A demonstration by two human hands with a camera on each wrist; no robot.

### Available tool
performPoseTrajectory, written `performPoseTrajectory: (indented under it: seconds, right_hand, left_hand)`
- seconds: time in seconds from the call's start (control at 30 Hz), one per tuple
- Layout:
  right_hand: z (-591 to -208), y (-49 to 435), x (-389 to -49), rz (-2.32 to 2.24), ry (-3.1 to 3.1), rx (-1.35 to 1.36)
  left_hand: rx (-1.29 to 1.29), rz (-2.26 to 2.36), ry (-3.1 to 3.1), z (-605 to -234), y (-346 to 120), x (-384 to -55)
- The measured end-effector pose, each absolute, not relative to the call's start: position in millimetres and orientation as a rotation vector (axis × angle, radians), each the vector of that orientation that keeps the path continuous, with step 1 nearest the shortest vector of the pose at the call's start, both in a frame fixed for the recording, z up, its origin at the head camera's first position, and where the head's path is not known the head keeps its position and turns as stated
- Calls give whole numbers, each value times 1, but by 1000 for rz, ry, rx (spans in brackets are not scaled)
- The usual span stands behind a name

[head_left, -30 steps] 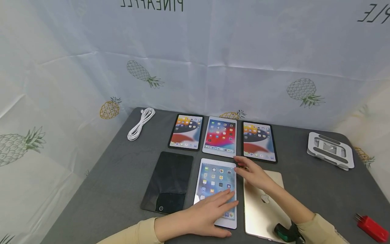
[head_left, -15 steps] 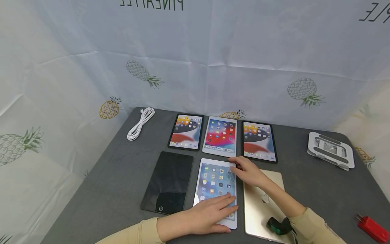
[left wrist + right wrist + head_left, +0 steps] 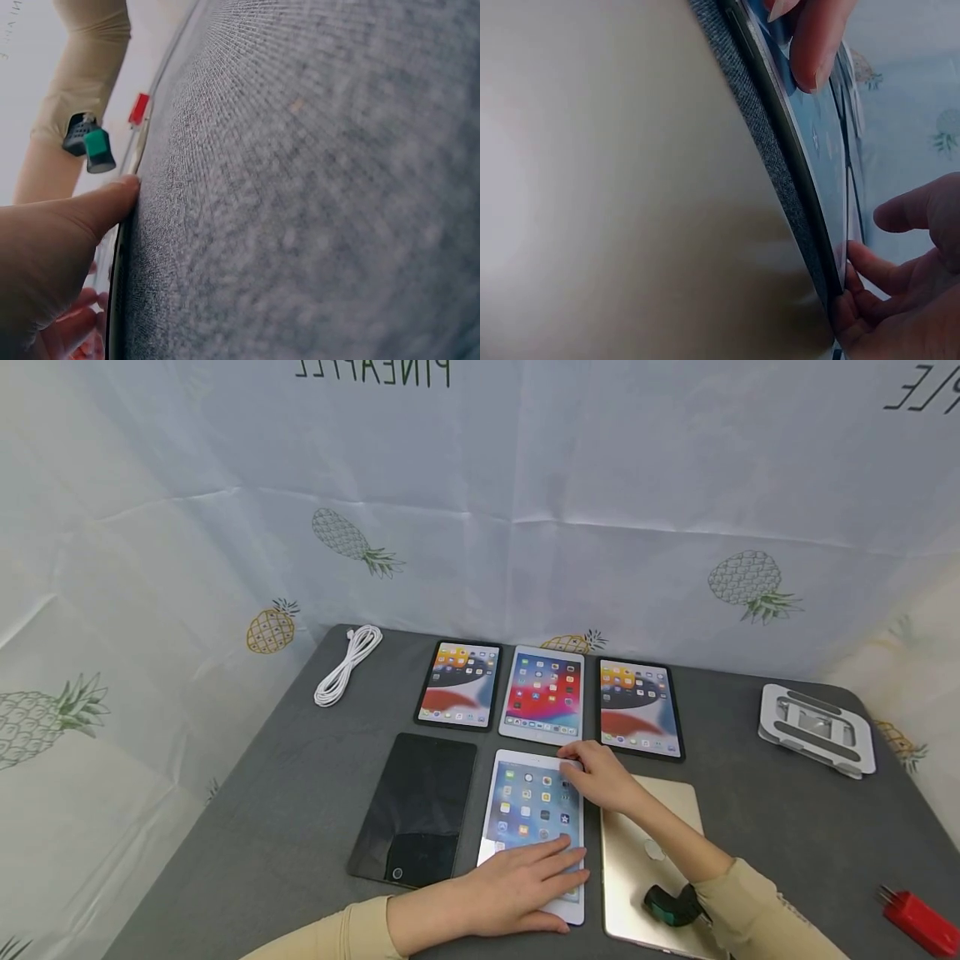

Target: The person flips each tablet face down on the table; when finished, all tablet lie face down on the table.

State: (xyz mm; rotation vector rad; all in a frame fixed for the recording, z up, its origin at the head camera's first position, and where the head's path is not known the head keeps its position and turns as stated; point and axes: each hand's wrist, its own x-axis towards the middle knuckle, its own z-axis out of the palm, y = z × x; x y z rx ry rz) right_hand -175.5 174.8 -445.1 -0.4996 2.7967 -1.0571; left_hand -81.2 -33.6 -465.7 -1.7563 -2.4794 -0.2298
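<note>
A white tablet [image 3: 527, 793] lies on the dark table, its lit screen up with app icons. My left hand [image 3: 521, 885] rests with spread fingers over its lower part; in the left wrist view, the thumb [image 3: 109, 202] is at the tablet's edge. My right hand [image 3: 600, 777] touches the upper right corner; in the right wrist view, its lower fingers [image 3: 870, 270] meet the edge while the thumb stands off. A gold tablet [image 3: 630, 860] lies face down under the right forearm, apple logo showing. On the left is a dark tablet [image 3: 420, 797] with its screen off.
Behind stand three lit tablets in a row: a left black one [image 3: 459, 683], a white one [image 3: 543, 693] and a right black one [image 3: 639, 707]. A coiled white cable [image 3: 347, 666], a folded white stand [image 3: 816, 729] and a red plug [image 3: 921, 924] lie around.
My right hand has shifted slightly left along the white tablet's top edge, over its corner. My left hand has stayed on the lower part, its fingers slightly lower. The tablets look unmoved.
</note>
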Motion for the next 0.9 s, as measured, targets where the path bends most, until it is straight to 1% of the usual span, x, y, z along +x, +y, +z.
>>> performPoseTrajectory:
  seconds: [0.27,0.63,0.9]
  right_hand:
    - [-446,179,-181,-1169,2727,-355]
    - [-448,198,-180,-1266,2667,-323]
    - [-436,206,-181,-1414,2572,-278]
  left_hand:
    - [-1816,-205,-2421,-467,-34,-83]
    - [-1918,-184,-2282,-461,-32,-83]
    - [-1957,-277,-2180,-455,-30,-83]
